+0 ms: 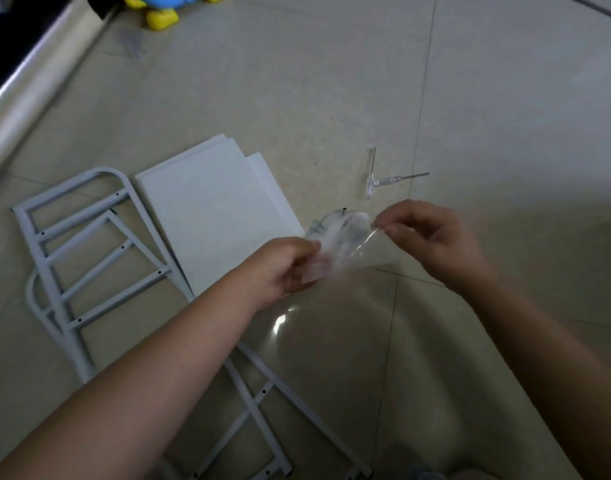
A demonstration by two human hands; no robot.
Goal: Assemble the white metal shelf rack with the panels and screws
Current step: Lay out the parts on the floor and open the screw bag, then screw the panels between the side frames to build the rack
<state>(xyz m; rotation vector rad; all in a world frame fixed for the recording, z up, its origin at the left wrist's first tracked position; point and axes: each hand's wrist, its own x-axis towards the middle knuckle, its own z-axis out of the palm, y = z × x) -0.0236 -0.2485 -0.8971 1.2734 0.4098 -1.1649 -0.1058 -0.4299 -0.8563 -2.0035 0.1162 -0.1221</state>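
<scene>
A clear plastic bag (345, 237) with small dark screws inside hangs between my hands above the floor. My left hand (286, 265) grips its lower left end. My right hand (425, 237) pinches its upper right edge between thumb and fingertip. White shelf panels (210, 209) lie stacked flat on the floor behind my left hand. Two white metal side frames (79, 254) with cross bars and screw holes lie overlapped on the floor to the left, running down under my left forearm.
Two small clear-handled screwdrivers (376, 178) lie on the tile floor beyond the bag. A blue and yellow toy (162, 8) sits at the top edge. A shiny metal rail (37, 71) runs along the upper left.
</scene>
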